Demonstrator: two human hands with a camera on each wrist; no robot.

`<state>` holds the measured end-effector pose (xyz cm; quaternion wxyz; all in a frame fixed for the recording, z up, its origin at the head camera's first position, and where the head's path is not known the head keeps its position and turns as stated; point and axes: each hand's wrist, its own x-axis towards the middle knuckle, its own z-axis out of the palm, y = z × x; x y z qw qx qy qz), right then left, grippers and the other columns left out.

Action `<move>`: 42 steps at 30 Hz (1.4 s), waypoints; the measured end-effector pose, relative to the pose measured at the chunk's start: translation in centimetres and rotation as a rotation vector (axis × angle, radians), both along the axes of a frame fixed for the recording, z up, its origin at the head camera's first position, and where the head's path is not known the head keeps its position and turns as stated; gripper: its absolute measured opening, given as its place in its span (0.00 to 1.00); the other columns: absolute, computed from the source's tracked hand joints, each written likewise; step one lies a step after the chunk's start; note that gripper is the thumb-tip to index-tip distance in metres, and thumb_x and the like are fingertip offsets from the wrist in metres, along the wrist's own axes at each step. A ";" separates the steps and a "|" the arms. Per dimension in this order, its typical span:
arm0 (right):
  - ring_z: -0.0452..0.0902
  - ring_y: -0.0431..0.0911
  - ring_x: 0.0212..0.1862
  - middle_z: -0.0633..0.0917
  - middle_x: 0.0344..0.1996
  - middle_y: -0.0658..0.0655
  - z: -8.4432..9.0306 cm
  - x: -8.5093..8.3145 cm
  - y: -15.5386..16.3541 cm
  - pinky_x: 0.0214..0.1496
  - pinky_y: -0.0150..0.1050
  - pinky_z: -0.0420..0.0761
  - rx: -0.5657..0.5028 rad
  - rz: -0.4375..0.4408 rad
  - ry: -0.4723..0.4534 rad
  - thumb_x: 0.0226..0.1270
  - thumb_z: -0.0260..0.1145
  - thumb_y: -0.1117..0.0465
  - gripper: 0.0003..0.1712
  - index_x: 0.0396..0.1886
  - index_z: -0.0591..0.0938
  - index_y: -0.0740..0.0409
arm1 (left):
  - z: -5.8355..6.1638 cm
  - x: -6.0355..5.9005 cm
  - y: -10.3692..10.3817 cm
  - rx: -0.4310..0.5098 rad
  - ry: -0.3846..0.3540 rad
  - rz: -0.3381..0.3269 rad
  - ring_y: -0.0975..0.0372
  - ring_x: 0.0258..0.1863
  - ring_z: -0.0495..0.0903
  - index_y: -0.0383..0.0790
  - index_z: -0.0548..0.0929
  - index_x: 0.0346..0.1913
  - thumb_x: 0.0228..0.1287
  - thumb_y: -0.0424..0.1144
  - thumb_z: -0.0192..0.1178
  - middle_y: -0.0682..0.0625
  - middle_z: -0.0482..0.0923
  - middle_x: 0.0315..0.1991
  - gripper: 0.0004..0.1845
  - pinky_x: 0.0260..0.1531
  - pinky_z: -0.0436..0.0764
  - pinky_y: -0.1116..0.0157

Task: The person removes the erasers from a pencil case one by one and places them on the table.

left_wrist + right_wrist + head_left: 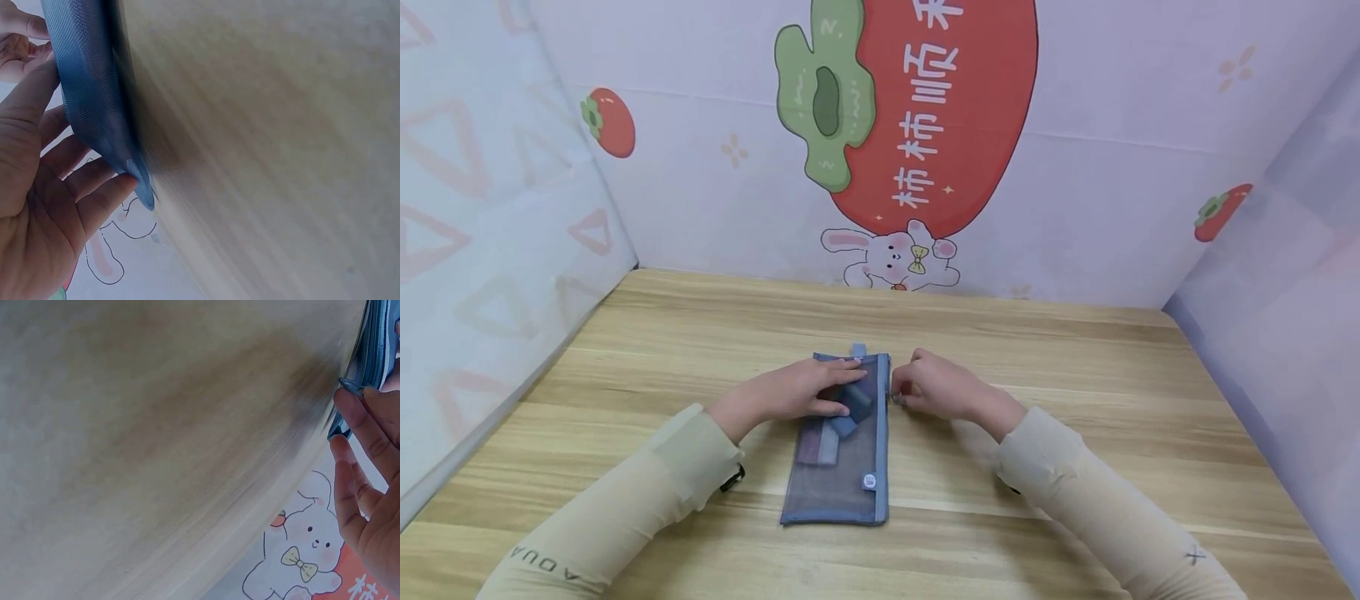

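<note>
A blue mesh zip pouch (842, 467) lies lengthwise on the wooden table (1075, 417). Several small blocks (838, 421) in blue-grey, pink and grey show through the mesh. My left hand (820, 390) lies flat on the pouch's far half, fingers straight, pressing it down. In the left wrist view those fingers (81, 194) sit against the mesh (87, 87). My right hand (904, 392) is at the pouch's right edge with its fingers curled. It pinches the small metal zipper pull (351, 384), seen at my fingertips (350, 406) in the right wrist view.
Printed fabric walls close in the table on the left (490, 250), back (1075, 167) and right (1285, 317). Bare wood stretches to both sides of the pouch and in front of it.
</note>
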<state>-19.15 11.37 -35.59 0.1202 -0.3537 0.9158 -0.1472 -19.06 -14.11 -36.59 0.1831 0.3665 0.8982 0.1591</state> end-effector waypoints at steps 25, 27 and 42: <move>0.69 0.44 0.43 0.86 0.34 0.46 0.0 1.4 0.1 0.43 0.35 0.73 -0.025 0.029 0.000 0.66 0.67 0.63 0.06 0.39 0.88 0.50 | 0.4 0.1 0.3 -0.009 -0.014 -0.021 0.50 0.76 0.60 0.46 0.66 0.74 0.70 0.49 0.59 0.45 0.60 0.76 0.33 0.72 0.63 0.50; 0.69 0.44 0.43 0.86 0.34 0.46 0.0 1.5 0.2 0.42 0.35 0.73 -0.027 0.033 -0.001 0.66 0.67 0.63 0.06 0.39 0.88 0.50 | 0.5 0.1 0.3 -0.014 -0.018 -0.022 0.50 0.76 0.60 0.47 0.66 0.74 0.70 0.49 0.60 0.45 0.60 0.76 0.33 0.72 0.63 0.49; 0.70 0.43 0.42 0.86 0.34 0.46 -0.3 2.3 0.4 0.43 0.35 0.73 -0.042 0.064 -0.025 0.66 0.67 0.63 0.06 0.40 0.87 0.51 | 0.7 0.3 0.5 -0.018 -0.038 -0.025 0.50 0.77 0.57 0.49 0.65 0.75 0.70 0.50 0.59 0.47 0.58 0.77 0.33 0.73 0.62 0.49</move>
